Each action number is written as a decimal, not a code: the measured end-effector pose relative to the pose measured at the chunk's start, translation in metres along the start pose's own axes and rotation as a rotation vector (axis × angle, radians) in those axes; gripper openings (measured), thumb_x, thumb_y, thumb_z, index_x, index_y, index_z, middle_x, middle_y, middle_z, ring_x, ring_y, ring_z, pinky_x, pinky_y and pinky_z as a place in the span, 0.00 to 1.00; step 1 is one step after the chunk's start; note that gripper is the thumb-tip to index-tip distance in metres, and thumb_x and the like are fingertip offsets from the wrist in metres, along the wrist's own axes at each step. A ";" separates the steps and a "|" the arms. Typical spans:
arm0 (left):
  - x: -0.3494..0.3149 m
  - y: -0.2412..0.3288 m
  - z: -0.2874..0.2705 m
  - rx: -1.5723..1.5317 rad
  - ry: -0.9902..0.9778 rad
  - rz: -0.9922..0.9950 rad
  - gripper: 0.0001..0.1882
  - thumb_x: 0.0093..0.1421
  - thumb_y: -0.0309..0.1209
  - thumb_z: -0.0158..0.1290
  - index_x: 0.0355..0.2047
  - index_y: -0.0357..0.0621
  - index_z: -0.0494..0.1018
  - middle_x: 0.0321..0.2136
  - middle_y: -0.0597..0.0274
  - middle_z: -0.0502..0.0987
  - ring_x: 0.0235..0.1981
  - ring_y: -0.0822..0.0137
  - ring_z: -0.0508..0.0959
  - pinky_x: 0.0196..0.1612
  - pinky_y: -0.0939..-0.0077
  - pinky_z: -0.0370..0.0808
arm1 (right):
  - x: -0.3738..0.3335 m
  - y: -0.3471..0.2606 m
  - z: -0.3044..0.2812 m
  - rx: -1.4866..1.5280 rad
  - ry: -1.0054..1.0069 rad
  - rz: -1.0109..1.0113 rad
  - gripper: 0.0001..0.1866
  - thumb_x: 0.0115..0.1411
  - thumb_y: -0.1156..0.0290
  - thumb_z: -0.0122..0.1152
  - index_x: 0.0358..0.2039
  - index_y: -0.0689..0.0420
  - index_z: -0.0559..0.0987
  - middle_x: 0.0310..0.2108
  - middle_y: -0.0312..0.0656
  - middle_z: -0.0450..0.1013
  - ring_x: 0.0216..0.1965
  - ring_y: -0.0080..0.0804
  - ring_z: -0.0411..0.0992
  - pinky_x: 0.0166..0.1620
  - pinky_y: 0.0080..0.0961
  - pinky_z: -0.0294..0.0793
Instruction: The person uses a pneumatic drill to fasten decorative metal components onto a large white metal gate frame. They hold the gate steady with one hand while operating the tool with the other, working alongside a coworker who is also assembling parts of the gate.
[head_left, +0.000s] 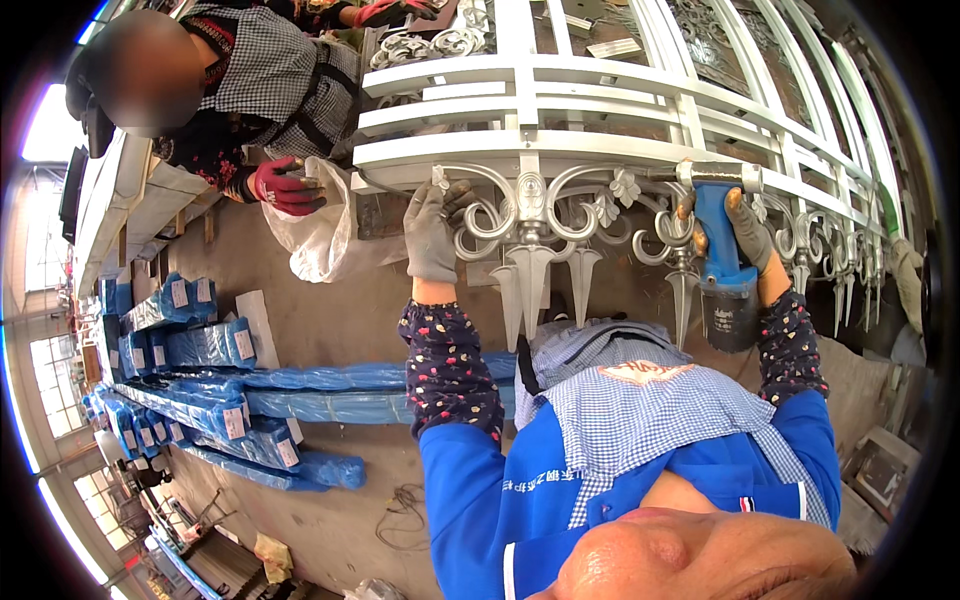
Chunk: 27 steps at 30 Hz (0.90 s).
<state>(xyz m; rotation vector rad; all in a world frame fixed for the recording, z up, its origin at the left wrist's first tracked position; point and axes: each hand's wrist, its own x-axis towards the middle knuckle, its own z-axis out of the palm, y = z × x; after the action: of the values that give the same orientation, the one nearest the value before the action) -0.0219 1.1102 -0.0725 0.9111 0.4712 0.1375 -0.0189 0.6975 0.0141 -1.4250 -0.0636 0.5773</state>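
Observation:
My left hand, in a grey glove with dark, soiled fingertips, is closed at the leaf end of a silver scroll ornament on the fence panel's near edge. Silver spear points stick out toward me below it. In my right hand, also gloved, is a blue cordless power tool with a dark battery at its base. The tool's metal head lies along the white rail, its nose toward the left. The palm side of my right-hand grip is hidden behind the tool.
White fence panels with bars and silver castings fill the far side. At the left, a co-worker's red-gloved hand is at a white plastic bag. Blue-wrapped bundles lie on the floor at left, with a cable nearby.

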 end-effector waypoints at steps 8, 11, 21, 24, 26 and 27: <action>0.007 -0.002 -0.008 0.147 -0.001 0.014 0.11 0.68 0.29 0.45 0.46 0.37 0.69 0.32 0.50 0.80 0.28 0.67 0.81 0.26 0.80 0.77 | 0.001 0.003 -0.009 0.082 -0.079 0.013 0.44 0.54 0.31 0.52 0.51 0.62 0.69 0.39 0.43 0.73 0.25 0.21 0.74 0.26 0.20 0.78; 0.008 -0.003 -0.008 0.230 0.006 0.030 0.11 0.68 0.31 0.45 0.47 0.38 0.69 0.32 0.54 0.80 0.27 0.70 0.81 0.26 0.81 0.77 | 0.000 0.003 -0.010 0.088 -0.107 0.003 0.43 0.55 0.32 0.52 0.54 0.60 0.67 0.40 0.43 0.72 0.27 0.21 0.74 0.27 0.20 0.79; -0.002 0.000 -0.011 0.381 0.139 0.107 0.15 0.69 0.35 0.43 0.52 0.42 0.68 0.34 0.57 0.77 0.29 0.71 0.79 0.27 0.83 0.74 | 0.000 0.003 -0.009 0.117 -0.102 0.013 0.43 0.56 0.33 0.52 0.60 0.56 0.62 0.42 0.44 0.72 0.29 0.21 0.75 0.30 0.21 0.80; -0.028 -0.002 -0.014 0.405 0.251 0.227 0.15 0.70 0.36 0.42 0.51 0.43 0.68 0.34 0.60 0.75 0.29 0.74 0.76 0.29 0.83 0.73 | -0.001 0.004 -0.016 -0.003 -0.048 0.027 0.42 0.56 0.33 0.51 0.58 0.56 0.65 0.41 0.43 0.73 0.28 0.23 0.75 0.31 0.23 0.80; -0.048 -0.009 -0.026 0.423 0.278 0.363 0.14 0.71 0.35 0.41 0.50 0.43 0.69 0.32 0.63 0.74 0.28 0.76 0.74 0.30 0.83 0.72 | -0.004 0.004 -0.017 -0.072 0.017 0.038 0.42 0.56 0.32 0.51 0.57 0.57 0.66 0.41 0.43 0.74 0.28 0.24 0.76 0.31 0.23 0.80; -0.061 -0.012 -0.032 0.477 0.252 0.352 0.13 0.71 0.35 0.41 0.48 0.42 0.69 0.31 0.64 0.74 0.28 0.77 0.74 0.30 0.83 0.72 | -0.005 0.003 -0.020 -0.100 0.022 0.069 0.42 0.57 0.32 0.51 0.56 0.58 0.67 0.42 0.43 0.74 0.29 0.25 0.76 0.32 0.25 0.80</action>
<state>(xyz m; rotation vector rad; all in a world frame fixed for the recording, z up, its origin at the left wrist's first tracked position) -0.0919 1.1067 -0.0783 1.4523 0.5867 0.4791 -0.0164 0.6778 0.0095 -1.5349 -0.0264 0.6219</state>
